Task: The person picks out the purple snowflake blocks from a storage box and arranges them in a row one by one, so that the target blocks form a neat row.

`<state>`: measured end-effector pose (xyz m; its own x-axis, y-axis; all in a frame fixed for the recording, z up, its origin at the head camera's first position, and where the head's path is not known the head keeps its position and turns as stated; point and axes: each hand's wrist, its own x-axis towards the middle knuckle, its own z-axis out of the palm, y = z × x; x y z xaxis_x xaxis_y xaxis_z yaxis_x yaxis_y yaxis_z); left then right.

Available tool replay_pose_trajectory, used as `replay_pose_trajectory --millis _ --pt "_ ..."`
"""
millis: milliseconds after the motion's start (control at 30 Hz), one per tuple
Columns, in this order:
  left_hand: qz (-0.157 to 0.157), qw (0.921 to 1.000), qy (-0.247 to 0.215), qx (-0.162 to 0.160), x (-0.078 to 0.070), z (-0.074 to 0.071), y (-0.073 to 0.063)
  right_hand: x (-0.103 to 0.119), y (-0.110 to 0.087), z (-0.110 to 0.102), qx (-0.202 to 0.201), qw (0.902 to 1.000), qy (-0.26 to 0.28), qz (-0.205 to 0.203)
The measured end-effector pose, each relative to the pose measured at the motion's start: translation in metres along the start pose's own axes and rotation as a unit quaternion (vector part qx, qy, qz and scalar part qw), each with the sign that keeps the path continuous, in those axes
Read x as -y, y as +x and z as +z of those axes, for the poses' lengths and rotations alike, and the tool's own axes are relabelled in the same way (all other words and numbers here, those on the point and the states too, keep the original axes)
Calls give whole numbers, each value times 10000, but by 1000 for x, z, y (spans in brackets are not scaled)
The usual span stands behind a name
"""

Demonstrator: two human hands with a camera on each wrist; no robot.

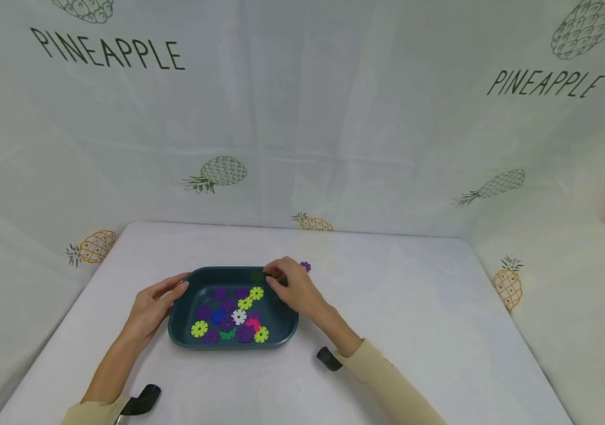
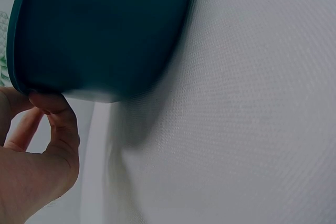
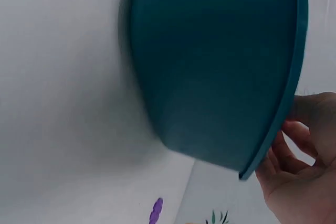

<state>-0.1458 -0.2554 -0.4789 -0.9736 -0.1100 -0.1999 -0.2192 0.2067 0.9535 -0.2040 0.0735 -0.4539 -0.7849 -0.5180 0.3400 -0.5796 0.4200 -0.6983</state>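
Note:
A dark teal tray (image 1: 185,339) stands on the white table, holding several notched flower-shaped discs in purple, yellow, blue, white, pink and green. My left hand (image 1: 148,310) grips its left rim, thumb on top; in the left wrist view the bent fingers (image 2: 62,121) meet the tray's edge. Over the far right corner, my right hand (image 1: 294,286) has its thumb and forefinger close together around a small dark piece (image 1: 271,274), mostly hidden by the fingers. From the right wrist, the tray's outer wall (image 3: 210,77) covers part of that hand.
A lone purple disc (image 1: 306,267) lies on the table (image 1: 414,319) just past my right hand. Behind the table hangs a pale curtain (image 1: 334,118) printed with pineapples. Black wrist mounts (image 1: 143,400) stick out at both sleeves.

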Motion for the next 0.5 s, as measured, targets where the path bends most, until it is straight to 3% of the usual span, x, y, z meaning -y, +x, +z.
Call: replay_pose_trajectory --millis 233,500 --pt "36 10000 -65 2 0 0 1 6 -2 13 465 9983 115 -334" --pt "71 10000 -19 -3 1 1 0 8 -7 27 708 9947 -60 -746"
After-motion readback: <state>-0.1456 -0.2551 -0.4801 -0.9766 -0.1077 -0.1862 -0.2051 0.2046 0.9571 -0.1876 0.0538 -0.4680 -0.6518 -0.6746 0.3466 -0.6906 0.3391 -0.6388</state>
